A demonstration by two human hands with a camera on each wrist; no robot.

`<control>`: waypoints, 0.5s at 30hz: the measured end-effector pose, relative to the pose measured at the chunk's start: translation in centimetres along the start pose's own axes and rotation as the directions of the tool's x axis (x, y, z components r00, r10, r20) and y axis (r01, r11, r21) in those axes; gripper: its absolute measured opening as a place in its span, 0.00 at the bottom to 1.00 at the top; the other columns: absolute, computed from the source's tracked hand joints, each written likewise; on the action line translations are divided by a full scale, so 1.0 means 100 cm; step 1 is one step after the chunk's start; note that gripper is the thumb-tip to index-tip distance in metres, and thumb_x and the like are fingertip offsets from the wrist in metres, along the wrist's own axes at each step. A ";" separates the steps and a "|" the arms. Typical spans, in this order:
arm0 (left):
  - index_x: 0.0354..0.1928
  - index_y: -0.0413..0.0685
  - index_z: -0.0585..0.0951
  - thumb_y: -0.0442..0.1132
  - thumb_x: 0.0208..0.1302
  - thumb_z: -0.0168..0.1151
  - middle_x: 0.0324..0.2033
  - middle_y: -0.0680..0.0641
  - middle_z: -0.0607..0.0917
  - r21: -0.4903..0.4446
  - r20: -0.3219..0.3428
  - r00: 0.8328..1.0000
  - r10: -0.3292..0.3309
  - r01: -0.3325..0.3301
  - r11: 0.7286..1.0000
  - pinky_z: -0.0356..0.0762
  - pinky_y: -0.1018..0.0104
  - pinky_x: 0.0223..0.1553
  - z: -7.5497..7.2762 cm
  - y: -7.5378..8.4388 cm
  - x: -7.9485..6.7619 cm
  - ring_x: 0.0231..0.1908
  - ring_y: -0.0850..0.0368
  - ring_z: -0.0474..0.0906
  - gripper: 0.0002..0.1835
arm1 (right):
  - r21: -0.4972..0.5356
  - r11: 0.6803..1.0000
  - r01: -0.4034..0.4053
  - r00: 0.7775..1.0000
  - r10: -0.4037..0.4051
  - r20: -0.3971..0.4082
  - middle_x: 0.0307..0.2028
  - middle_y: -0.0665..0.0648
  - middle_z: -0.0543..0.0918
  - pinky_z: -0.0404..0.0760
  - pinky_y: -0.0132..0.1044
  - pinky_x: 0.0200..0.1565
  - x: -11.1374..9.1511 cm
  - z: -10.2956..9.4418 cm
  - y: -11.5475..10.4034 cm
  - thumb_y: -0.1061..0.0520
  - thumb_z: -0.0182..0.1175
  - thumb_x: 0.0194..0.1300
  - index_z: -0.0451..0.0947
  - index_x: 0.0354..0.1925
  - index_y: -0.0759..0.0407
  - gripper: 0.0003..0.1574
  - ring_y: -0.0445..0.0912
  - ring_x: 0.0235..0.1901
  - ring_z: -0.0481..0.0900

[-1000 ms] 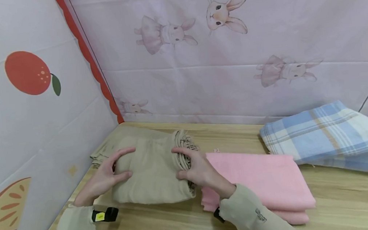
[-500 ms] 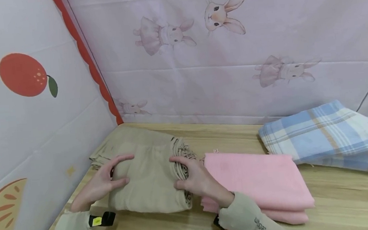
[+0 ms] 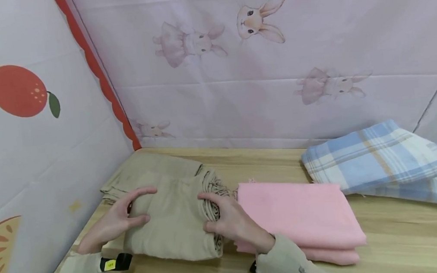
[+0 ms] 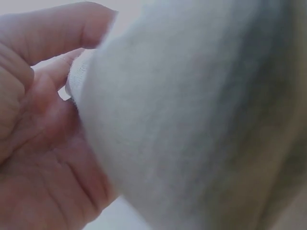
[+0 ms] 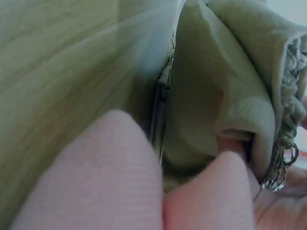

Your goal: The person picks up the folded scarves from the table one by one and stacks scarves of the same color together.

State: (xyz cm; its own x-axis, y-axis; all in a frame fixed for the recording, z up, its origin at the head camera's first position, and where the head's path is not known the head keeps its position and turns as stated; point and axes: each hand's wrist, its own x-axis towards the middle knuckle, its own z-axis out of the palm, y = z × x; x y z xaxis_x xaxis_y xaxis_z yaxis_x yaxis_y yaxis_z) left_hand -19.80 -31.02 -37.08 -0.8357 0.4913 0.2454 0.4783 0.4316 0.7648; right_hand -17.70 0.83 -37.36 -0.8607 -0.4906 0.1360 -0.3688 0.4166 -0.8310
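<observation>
In the head view, a folded beige shawl (image 3: 171,218) with a fringed right end lies between my two hands. My left hand (image 3: 113,223) grips its left edge, thumb and forefinger on the top face. At the fringed end, my right hand (image 3: 231,222) holds the folds in the same way. The left wrist view has the beige cloth (image 4: 163,115) filling most of the picture beside my palm (image 4: 57,167). Seen from the right wrist, the shawl's layers (image 5: 249,96) stand over the tabletop, and a finger reaches into a fold. The other fingers are mostly hidden by cloth.
More beige folded cloth (image 3: 152,162) lies behind the shawl, by the left wall. A pink folded cloth (image 3: 295,216) sits right beside my right forearm. Blue-and-white plaid cloths (image 3: 372,157) are stacked at the right on the wooden table (image 3: 415,240). Printed fabric walls enclose the back and left.
Both hands have drawn the beige shawl toward me along the table, exposing more of the beige cloth behind it. The head view has swung slightly right. Pink and plaid cloths stay put.
</observation>
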 end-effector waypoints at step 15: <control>0.66 0.44 0.75 0.34 0.62 0.71 0.66 0.38 0.73 0.017 0.054 0.993 -0.101 0.100 0.995 0.59 0.80 0.57 0.000 -0.003 -0.001 0.64 0.76 0.59 0.30 | -0.091 0.996 -0.011 0.998 0.016 0.059 0.44 0.59 0.85 0.79 0.38 0.44 -0.001 0.004 0.005 0.66 0.69 0.56 0.69 0.70 0.63 0.44 0.40 0.29 0.75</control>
State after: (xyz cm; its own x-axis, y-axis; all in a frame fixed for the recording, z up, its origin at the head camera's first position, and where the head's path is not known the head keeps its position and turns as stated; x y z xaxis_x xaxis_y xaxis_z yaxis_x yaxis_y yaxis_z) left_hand -19.85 -31.23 -37.35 -0.8639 0.4856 0.1339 0.3966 0.4917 0.7752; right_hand -17.62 0.83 -37.96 -0.8445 -0.5279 0.0906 -0.3896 0.4895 -0.7801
